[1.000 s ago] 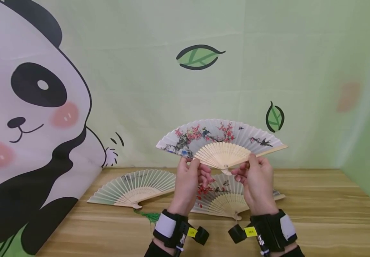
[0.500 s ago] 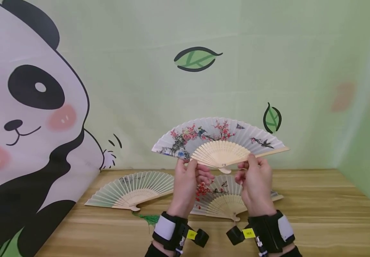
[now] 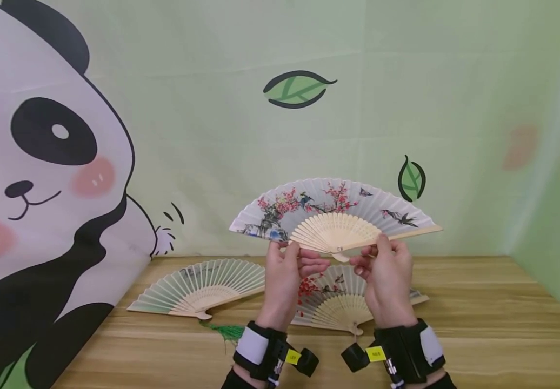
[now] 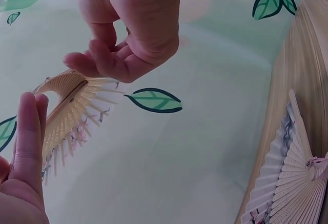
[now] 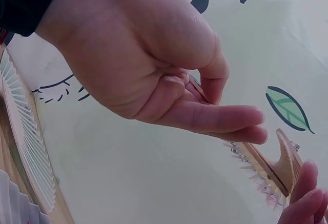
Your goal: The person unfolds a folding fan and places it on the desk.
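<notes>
A spread folding fan [image 3: 328, 229], white with pink blossoms, birds and pale wooden ribs, hangs in the air above the table. My left hand [image 3: 282, 275] pinches its left guard stick between thumb and index finger, the other fingers stretched toward the pivot. On the opposite guard stick, my right hand [image 3: 393, 281] pinches near the ribs, its remaining fingers curled below. The left wrist view catches the fan [image 4: 69, 111] from underneath, between the right hand [image 4: 143, 24] and the left hand [image 4: 28, 147]. In the right wrist view, the left hand [image 5: 128, 55] covers part of the fan [image 5: 264, 165].
Two more spread fans lie on the wooden table [image 3: 474, 302]: a green one [image 3: 207, 286] with a green tassel [image 3: 228, 331], and a greyish one with red blossoms [image 3: 343, 308], partly behind my hands. A panda backdrop [image 3: 212, 135] rises behind the table.
The fan's right guard stick has shifted slightly right, so the fan is a little wider. The free fingers of my left hand have straightened. The head view has shifted slightly.
</notes>
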{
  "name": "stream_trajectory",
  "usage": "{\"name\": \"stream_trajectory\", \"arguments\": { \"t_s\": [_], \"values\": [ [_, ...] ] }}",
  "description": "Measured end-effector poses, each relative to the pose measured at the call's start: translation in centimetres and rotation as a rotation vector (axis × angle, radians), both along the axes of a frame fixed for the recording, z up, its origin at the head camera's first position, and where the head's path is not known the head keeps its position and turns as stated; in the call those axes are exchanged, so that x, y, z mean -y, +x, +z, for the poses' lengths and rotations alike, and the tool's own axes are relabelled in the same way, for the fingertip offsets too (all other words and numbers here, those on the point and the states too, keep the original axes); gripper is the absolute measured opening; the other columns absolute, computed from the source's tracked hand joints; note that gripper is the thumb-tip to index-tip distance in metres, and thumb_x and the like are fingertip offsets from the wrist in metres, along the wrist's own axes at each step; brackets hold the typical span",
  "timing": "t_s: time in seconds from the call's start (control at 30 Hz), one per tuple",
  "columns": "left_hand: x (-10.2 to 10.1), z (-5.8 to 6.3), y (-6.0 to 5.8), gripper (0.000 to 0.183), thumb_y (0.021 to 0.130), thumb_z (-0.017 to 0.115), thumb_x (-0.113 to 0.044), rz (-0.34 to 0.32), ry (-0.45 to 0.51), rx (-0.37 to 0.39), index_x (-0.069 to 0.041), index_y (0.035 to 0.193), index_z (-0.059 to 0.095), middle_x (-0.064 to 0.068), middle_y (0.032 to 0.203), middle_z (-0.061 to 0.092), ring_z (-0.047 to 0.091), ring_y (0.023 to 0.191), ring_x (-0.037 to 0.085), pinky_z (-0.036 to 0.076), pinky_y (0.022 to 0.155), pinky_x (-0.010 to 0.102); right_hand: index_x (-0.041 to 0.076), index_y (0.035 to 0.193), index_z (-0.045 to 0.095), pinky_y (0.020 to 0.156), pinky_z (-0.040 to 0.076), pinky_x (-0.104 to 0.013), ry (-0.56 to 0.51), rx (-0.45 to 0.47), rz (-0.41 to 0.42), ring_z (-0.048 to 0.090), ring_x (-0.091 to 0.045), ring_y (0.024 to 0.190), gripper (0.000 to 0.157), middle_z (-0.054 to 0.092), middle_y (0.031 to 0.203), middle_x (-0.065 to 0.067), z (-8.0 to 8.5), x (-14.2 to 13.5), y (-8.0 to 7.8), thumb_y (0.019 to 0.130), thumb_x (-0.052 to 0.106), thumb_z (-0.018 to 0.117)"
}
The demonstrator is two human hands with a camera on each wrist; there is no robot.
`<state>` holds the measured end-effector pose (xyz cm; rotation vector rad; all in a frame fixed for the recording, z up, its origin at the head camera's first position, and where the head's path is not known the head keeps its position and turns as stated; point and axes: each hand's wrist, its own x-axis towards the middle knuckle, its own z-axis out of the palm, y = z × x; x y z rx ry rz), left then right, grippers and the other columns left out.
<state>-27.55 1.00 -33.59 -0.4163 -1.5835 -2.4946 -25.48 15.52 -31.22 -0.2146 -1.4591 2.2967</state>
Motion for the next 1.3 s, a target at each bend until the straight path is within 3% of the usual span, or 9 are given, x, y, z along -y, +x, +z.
{"name": "stream_trajectory", "arguments": {
  "t_s": [0.23,0.47,0.73,0.83,1.03,1.3],
  "values": [
    [-0.3,-0.1,0.2,0.013,0.105,0.038,-0.012,0.008,0.028,-0.022,-0.004,0.11,0.029,0.023,0.091,0.062,0.068,0.078,0.032,0.055,0.077,0.043,0.012,0.107,0.032,0.058,0.048,-0.022,-0.052,-0.002,0.013,0.061,-0.016,0.066,0.017,0.045,0.089,-0.004,0.0,-0.1,0.0,0.109,0.028,0.036],
    [-1.2,-0.2,0.7,0.011,0.105,0.037,-0.011,0.003,0.043,-0.017,-0.005,0.109,0.029,0.024,0.092,0.063,0.068,0.08,0.032,0.055,0.077,0.042,0.012,0.107,0.032,0.063,0.051,-0.023,-0.105,-0.001,-0.034,0.061,-0.015,0.068,0.015,0.043,0.089,-0.003,0.1,-0.4,0.1,0.109,0.026,0.036],
    [-3.4,-1.5,0.7,0.014,0.107,0.038,-0.014,-0.027,0.045,0.017,-0.002,0.113,0.032,0.024,0.094,0.062,0.068,0.082,0.033,0.055,0.077,0.041,0.013,0.105,0.033,0.062,0.051,-0.022,-0.164,0.026,-0.089,0.061,-0.014,0.065,0.013,0.041,0.086,-0.002,-0.7,-2.2,-0.2,0.109,0.026,0.036],
    [-5.5,-2.7,0.5,0.014,0.107,0.039,-0.013,-0.06,0.026,0.065,-0.001,0.114,0.034,0.021,0.093,0.063,0.068,0.081,0.031,0.056,0.077,0.039,0.015,0.105,0.033,0.062,0.05,-0.021,-0.189,0.083,-0.104,0.06,-0.013,0.065,0.013,0.041,0.087,-0.001,-1.9,-4.5,-0.4,0.109,0.027,0.035],
    [-12.2,-4.6,0.5,0.011,0.103,0.042,-0.007,-0.152,0.056,0.17,-0.001,0.111,0.036,0.022,0.09,0.063,0.069,0.077,0.029,0.056,0.074,0.038,0.012,0.101,0.034,0.058,0.048,-0.018,-0.236,0.166,-0.17,0.058,-0.011,0.062,0.014,0.042,0.08,0.001,-3.8,-11.2,0.2,0.109,0.024,0.034],
    [-19.2,-7.6,2.9,0.019,0.095,0.043,0.003,-0.238,0.155,0.334,0.001,0.114,0.038,0.025,0.087,0.062,0.068,0.071,0.029,0.057,0.071,0.036,0.01,0.1,0.032,0.055,0.046,-0.017,-0.182,0.274,-0.256,0.058,-0.009,0.059,0.013,0.041,0.075,0.002,-6.3,-18.4,3.6,0.108,0.019,0.028]
  ]
}}
